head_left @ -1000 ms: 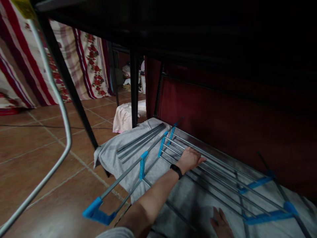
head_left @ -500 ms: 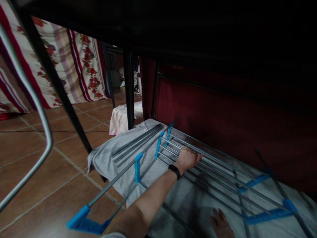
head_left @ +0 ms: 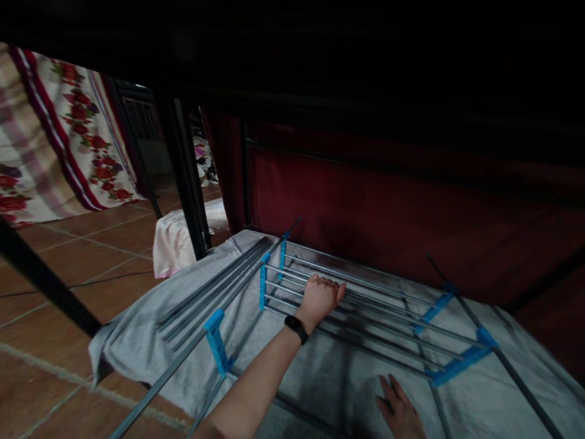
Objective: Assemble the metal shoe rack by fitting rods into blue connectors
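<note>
A shoe rack of grey metal tubes and blue plastic connectors lies on a grey cloth. My left hand, wearing a black wristband, is closed around tubes in the middle of the rack. The curled fingers hide exactly which tubes they hold. My right hand is low in the view, over the cloth in front of the rack. Its fingers are spread and hold nothing. To the left of the rack, several loose metal tubes lie side by side on the cloth.
A dark overhang spans the top, above the rack. Black metal posts stand at the left. A dark red curtain hangs behind. Beyond the cloth are brown floor tiles, a pale draped cloth and a flowered curtain.
The camera has turned right, so things appear further left. My left hand keeps its grip on the rack. My right hand shows a little more, its fingers still spread.
</note>
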Demonstrator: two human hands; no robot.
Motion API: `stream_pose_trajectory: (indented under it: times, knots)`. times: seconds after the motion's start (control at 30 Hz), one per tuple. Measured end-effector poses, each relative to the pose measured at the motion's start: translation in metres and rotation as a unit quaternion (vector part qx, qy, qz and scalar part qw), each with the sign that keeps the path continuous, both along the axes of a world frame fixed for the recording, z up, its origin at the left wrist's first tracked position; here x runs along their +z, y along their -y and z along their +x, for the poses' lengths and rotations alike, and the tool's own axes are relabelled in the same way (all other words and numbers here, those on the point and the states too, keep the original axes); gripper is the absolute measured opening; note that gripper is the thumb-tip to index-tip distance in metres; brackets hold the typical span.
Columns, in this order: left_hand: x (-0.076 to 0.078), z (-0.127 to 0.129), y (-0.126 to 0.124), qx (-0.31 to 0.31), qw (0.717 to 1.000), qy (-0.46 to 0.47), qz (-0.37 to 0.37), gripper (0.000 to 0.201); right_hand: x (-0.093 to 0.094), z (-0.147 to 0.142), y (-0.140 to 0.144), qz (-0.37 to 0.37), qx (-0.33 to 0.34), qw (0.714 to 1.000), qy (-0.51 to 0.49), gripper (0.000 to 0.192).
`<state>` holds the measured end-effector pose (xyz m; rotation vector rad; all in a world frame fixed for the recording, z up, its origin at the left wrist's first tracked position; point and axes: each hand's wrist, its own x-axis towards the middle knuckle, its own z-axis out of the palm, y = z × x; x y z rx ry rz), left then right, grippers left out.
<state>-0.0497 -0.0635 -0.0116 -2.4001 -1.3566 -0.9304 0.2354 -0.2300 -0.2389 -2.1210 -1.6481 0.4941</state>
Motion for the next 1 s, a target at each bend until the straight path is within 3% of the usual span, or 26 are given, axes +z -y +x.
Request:
stream_pose_trajectory:
  times: [0.13, 0.37, 0.43, 0.57, 0.7, 1.0]
  knots:
    - [0.000, -0.002, -0.002, -0.013, 0.999, -0.018, 0.024, 0.044, 0.035, 0.006, -0.003, 0.059, -0.018, 0.988, -0.145, 0.054]
    - [0.008, -0.005, -0.002, -0.071, 0.992, -0.091, 0.049, 0.040, 0.099, 0.031, -0.002, 0.127, -0.133, 0.950, -0.252, 0.056]
    - [0.010, -0.006, -0.002, -0.107, 0.986, -0.121, 0.037, 0.038, 0.114, 0.033, -0.003, 0.149, -0.165, 0.920, -0.323, 0.058]
    - [0.012, -0.007, -0.002, -0.126, 0.980, -0.153, 0.004, 0.036, 0.141, 0.034, -0.007, 0.212, -0.213, 0.825, -0.479, 0.063]
    - [0.012, -0.007, -0.004, -0.127, 0.979, -0.157, -0.009, 0.035, 0.162, 0.043, -0.014, 0.254, -0.219, 0.745, -0.577, 0.049]
    - [0.012, -0.006, -0.004, -0.119, 0.979, -0.164, -0.002, 0.037, 0.182, 0.076, -0.033, 0.272, -0.236, 0.679, -0.640, 0.006]
